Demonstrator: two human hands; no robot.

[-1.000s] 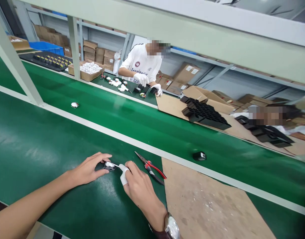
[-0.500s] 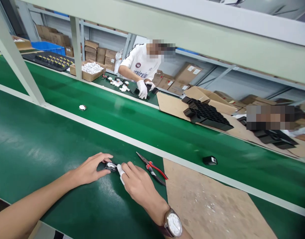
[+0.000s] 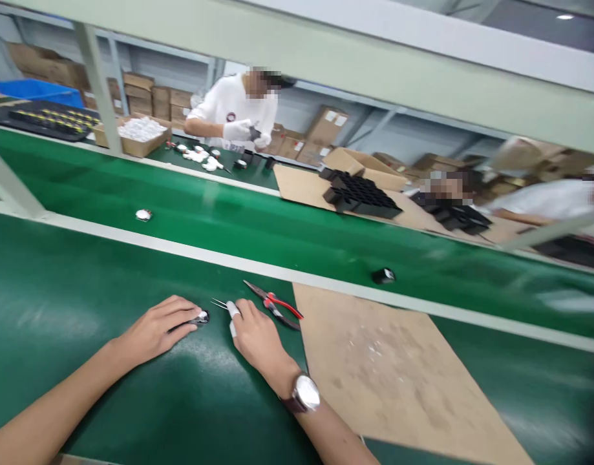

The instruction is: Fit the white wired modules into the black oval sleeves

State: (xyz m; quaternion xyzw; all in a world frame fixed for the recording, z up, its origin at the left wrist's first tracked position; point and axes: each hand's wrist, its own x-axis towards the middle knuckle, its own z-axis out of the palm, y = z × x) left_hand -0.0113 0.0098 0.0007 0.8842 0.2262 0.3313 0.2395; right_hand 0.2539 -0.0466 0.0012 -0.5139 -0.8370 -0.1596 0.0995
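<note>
My left hand (image 3: pixel 168 327) is closed on a small black-and-white part (image 3: pixel 201 317), its thumb and fingers partly covering it on the green table (image 3: pixel 132 413). To the right, my right hand (image 3: pixel 252 334) holds a pair of tweezers (image 3: pixel 220 303) whose thin metal tips point left, apart from the part. White finger cots (image 3: pixel 233 310) cover two digits of this hand, and a watch (image 3: pixel 306 391) is on the wrist. Just beyond the right hand lie long-nose pliers (image 3: pixel 273 303) with red and black handles.
A cardboard sheet (image 3: pixel 374 361) lies to the right. Across a pale rail (image 3: pixel 190 247), the green belt (image 3: pixel 258 226) carries a black housing (image 3: pixel 384 276) and a small white part (image 3: pixel 143 214). Opposite, a gloved co-worker (image 3: pixel 238 113) handles a black piece near black trays (image 3: pixel 362 194).
My right hand has drawn back from the small part, and the tweezers now show in it. My left fingers cover more of the part. The view has shifted right; the co-worker's hands have risen.
</note>
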